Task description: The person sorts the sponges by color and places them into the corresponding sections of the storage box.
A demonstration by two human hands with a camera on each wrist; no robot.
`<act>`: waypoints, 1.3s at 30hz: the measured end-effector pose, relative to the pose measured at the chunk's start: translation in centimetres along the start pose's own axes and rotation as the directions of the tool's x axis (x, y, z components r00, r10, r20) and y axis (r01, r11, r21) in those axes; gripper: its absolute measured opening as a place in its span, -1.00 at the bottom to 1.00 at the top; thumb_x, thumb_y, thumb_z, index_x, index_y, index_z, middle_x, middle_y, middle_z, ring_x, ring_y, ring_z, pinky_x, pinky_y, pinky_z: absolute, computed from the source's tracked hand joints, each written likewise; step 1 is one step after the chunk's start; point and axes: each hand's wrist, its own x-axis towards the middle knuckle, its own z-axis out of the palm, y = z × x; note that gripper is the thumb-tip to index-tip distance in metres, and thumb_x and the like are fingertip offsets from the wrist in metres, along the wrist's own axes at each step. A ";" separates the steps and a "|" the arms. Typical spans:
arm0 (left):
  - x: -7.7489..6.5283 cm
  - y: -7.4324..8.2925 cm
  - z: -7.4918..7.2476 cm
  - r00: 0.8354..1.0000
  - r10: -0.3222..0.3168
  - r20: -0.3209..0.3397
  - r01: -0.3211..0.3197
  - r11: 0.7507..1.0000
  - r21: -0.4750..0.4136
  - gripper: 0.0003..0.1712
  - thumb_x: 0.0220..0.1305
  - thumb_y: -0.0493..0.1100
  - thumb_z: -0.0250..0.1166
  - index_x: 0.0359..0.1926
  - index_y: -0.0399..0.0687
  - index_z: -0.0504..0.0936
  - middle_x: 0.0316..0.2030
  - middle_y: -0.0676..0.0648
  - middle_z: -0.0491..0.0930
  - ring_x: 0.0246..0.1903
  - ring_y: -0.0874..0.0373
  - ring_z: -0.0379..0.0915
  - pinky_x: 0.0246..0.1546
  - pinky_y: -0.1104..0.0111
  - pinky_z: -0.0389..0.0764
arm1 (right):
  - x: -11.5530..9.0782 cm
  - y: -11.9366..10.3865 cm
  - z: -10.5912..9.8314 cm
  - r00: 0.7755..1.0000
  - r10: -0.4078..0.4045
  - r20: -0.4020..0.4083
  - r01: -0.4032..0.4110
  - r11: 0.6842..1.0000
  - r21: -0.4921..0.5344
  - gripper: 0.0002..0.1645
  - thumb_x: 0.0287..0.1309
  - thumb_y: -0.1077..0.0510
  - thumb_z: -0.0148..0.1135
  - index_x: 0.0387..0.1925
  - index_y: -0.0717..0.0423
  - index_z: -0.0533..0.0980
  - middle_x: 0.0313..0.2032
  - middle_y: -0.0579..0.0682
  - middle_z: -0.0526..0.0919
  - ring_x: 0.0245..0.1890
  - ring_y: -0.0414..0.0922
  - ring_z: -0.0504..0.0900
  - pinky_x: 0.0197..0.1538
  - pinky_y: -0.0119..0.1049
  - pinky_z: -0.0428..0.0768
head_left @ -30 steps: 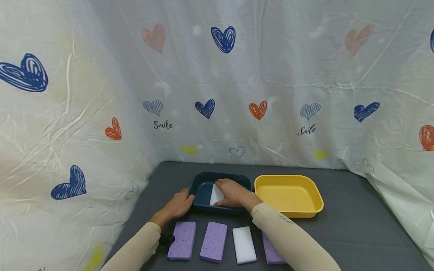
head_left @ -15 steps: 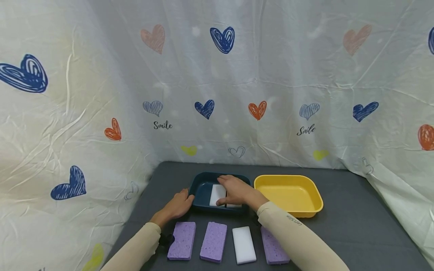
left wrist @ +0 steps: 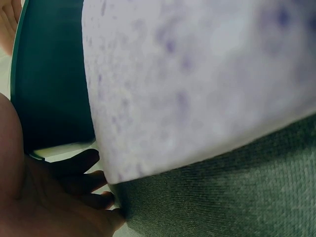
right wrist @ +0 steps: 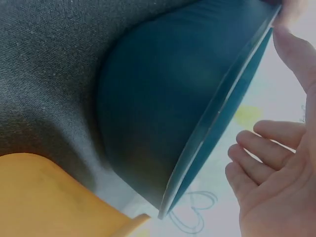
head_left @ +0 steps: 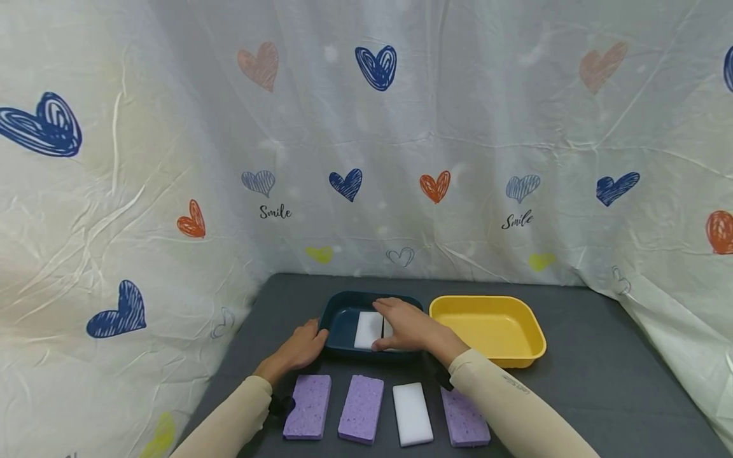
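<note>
Placing the white sponge [head_left: 387,329] at three o'clock in the blue tray [head_left: 343,323] looks nearly done, the right hand's [head_left: 411,327] fingers loosely spread, seemingly empty (left hand [head_left: 300,348] gripping its nine-o'clock rim), so lift clear next.

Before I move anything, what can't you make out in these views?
Head: most of the right-hand white sponge inside the blue tray, hidden by the right hand.
Head: the rightmost purple sponge's upper right corner, behind the right sleeve.
Right wrist: the tray's floor, hidden by its outer wall.
Left wrist: the close sponge, blurred and cut off by the edge.
</note>
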 end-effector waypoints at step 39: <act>-0.1 0.2 -0.1 1.000 0.021 -0.014 -0.021 1.000 -0.007 -0.29 0.71 -0.05 -0.07 0.58 -0.54 0.28 0.55 -0.52 0.32 0.58 -0.51 0.20 0.56 -0.35 0.24 | -7.8 -3.6 -0.1 0.992 -0.114 0.051 0.116 0.993 -0.036 0.17 0.23 -0.35 0.57 0.65 0.12 0.33 0.63 0.04 0.40 0.63 0.01 0.39 0.63 -0.03 0.39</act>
